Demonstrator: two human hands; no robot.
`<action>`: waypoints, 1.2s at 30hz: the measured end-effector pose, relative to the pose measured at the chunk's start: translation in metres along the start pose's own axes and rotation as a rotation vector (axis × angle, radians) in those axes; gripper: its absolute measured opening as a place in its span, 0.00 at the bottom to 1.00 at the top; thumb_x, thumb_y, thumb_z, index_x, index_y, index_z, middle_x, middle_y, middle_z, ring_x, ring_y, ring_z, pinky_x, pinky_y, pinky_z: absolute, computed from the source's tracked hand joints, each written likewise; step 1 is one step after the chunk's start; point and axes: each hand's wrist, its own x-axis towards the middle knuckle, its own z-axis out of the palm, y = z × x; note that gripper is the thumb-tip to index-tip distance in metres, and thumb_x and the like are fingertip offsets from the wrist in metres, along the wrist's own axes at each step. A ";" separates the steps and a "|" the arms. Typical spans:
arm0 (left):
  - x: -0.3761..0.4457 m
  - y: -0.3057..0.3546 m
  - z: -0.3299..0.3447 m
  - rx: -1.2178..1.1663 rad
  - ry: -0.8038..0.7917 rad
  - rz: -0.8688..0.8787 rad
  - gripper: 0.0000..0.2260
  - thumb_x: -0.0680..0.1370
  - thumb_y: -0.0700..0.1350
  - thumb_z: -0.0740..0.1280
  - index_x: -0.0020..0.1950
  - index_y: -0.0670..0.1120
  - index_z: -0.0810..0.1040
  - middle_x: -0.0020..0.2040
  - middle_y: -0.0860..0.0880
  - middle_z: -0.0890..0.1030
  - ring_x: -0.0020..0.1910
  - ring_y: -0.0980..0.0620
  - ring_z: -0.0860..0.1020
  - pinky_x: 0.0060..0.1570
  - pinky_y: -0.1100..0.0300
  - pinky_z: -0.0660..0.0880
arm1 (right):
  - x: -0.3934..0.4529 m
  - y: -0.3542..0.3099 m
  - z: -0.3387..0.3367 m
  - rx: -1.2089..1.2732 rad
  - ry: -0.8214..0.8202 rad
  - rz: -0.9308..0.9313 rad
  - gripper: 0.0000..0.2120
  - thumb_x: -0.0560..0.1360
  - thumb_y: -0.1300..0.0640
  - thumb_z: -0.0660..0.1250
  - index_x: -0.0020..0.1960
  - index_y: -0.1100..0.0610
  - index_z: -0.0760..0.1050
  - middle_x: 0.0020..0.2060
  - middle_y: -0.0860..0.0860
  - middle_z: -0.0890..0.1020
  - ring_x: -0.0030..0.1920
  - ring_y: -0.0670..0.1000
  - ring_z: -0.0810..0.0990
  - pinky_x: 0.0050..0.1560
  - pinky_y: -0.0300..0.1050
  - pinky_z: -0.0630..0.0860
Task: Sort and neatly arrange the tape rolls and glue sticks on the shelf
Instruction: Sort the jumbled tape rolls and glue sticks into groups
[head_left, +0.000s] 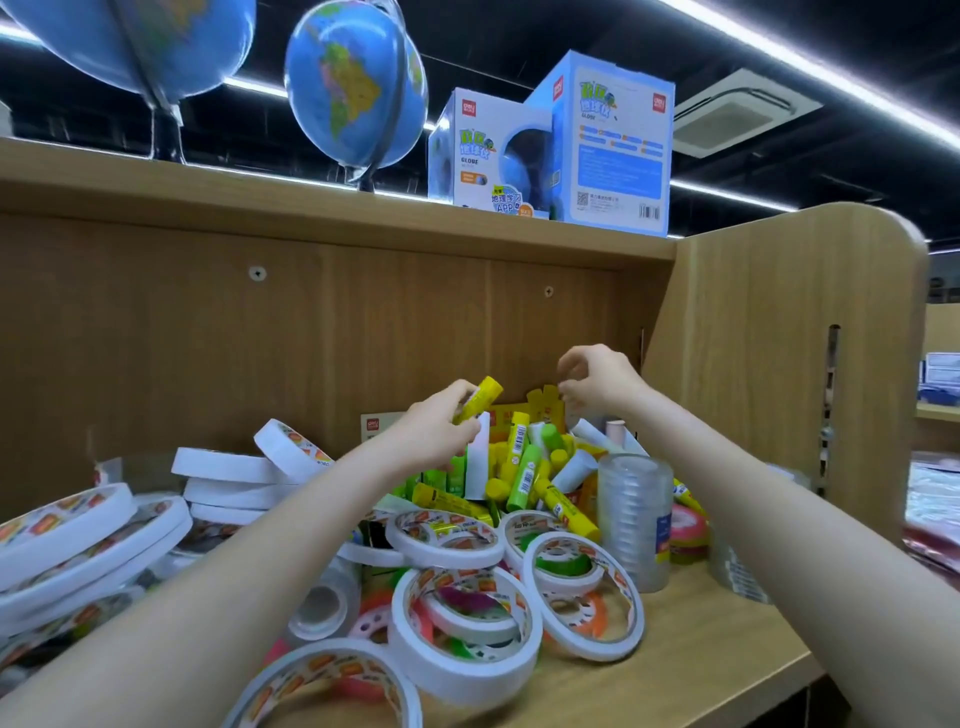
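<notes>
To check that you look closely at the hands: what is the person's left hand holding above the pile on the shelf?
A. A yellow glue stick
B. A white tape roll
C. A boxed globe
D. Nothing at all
A: the left hand grips a yellow glue stick, tilted, above the heap of glue sticks, while the right hand hangs over the pile with curled fingers.
</notes>
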 end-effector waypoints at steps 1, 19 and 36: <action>0.000 0.001 0.001 0.001 0.002 0.021 0.08 0.80 0.42 0.59 0.58 0.50 0.69 0.41 0.48 0.74 0.41 0.51 0.74 0.35 0.63 0.76 | -0.005 -0.006 -0.001 0.165 -0.093 -0.023 0.08 0.76 0.63 0.65 0.55 0.61 0.76 0.50 0.59 0.81 0.45 0.54 0.81 0.42 0.39 0.79; -0.027 -0.015 -0.013 0.522 0.122 0.129 0.13 0.78 0.40 0.58 0.60 0.46 0.75 0.57 0.48 0.77 0.56 0.50 0.75 0.56 0.56 0.72 | 0.008 0.010 0.019 -0.431 -0.148 0.004 0.18 0.73 0.64 0.67 0.63 0.60 0.74 0.59 0.59 0.77 0.56 0.57 0.78 0.50 0.45 0.75; -0.137 -0.039 -0.082 0.665 0.412 0.169 0.14 0.74 0.44 0.55 0.49 0.44 0.79 0.53 0.48 0.77 0.53 0.47 0.76 0.54 0.51 0.68 | -0.077 -0.107 0.013 -0.079 -0.388 -0.383 0.08 0.78 0.57 0.61 0.52 0.51 0.78 0.45 0.47 0.80 0.42 0.46 0.79 0.37 0.29 0.74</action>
